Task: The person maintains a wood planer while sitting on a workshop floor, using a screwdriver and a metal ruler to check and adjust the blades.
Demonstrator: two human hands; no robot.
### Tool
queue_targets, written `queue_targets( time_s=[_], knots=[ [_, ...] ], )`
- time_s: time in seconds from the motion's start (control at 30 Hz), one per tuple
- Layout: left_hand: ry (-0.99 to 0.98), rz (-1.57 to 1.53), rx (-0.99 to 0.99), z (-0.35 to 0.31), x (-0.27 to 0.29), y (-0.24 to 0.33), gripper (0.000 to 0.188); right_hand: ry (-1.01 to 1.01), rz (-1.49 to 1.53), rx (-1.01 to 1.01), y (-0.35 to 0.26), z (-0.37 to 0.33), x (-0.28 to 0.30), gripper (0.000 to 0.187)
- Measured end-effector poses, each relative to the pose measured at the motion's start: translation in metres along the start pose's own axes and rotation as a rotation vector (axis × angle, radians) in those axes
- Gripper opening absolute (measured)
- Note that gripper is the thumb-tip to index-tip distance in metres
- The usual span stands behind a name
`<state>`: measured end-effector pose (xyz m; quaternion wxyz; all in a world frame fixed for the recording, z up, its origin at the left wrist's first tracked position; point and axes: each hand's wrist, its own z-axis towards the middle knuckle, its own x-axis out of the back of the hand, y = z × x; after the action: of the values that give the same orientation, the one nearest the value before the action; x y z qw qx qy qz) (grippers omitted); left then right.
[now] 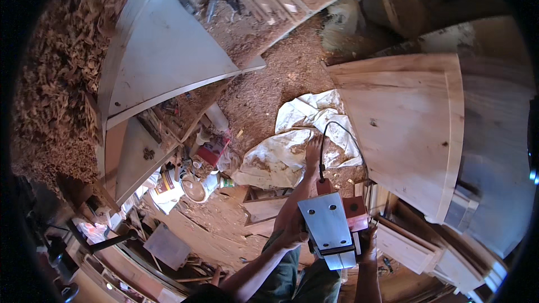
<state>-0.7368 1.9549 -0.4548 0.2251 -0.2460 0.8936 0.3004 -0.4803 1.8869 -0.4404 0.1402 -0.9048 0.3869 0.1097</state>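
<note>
Sawdust (264, 101) covers the floor (227, 216); two buckets (167, 184) stand left, contents unclear. Both hands, left (296, 234) and right (368, 245), grip one corded tool (325, 221) above the trousers (281, 266).

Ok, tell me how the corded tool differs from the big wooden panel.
The tool shows a grey metal plate; the wooden panel is brownish wood. The tool is small, the panel much larger. The left hand and right hand hold the tool; neither touches the panel. Both show a flat face.
</note>
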Motion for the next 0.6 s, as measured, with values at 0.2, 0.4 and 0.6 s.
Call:
queue_targets(
  time_s=[0.2,0.4,0.6],
  knots=[
    [-0.046,0.504,0.032,-0.020,-0.003,-0.010,0.097,-0.018,0.139,0.128,0.039,-0.027,0.019,0.082],
    [0.024,0.444,0.208,-0.053,-0.027,-0.046,0.085,-0.014,0.447,0.129,0.143,-0.054,0.101,0.066],
    [-0.083,0.691,0.369,-0.098,-0.008,-0.125,0.078,-0.070,0.470,0.296,0.221,-0.108,0.188,0.057]
  ],
)
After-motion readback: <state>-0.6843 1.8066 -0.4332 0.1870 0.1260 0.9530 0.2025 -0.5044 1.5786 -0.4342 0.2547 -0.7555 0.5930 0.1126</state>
